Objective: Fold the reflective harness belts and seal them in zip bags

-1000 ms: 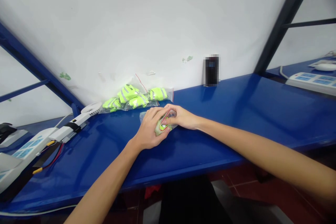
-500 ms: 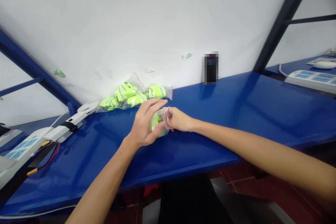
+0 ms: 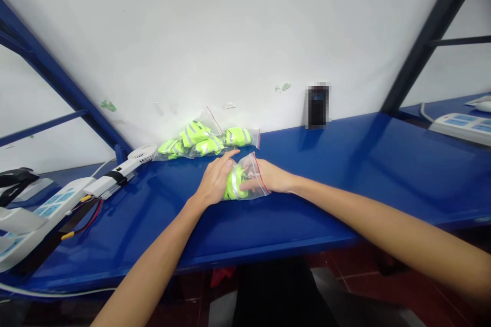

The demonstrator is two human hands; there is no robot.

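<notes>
A clear zip bag (image 3: 255, 176) with a red seal line lies on the blue table (image 3: 326, 163), its seal side to the right. In it is a folded neon-yellow reflective vest (image 3: 235, 184) with a silver band. My left hand (image 3: 217, 179) is closed around the bag's left end, with one finger stretched out above it. My right hand (image 3: 270, 176) is at the seal end, and its fingers show through the plastic against the vest. Whether those fingers are wholly inside the bag I cannot tell. Several similar bagged vests (image 3: 195, 135) lie in a pile against the wall.
A white handheld fan (image 3: 141, 153) lies left of the pile. Nearby are a power strip (image 3: 49, 214) and wires with yellow connectors (image 3: 69, 235). A dark pixelated object (image 3: 317, 106) stands by the wall. Another power strip (image 3: 466, 125) lies far right.
My left hand has closed in on the bag's left end. The bag's seal end now lies flatter, and the right hand's fingers reach further along the vest. The view has shifted slightly.
</notes>
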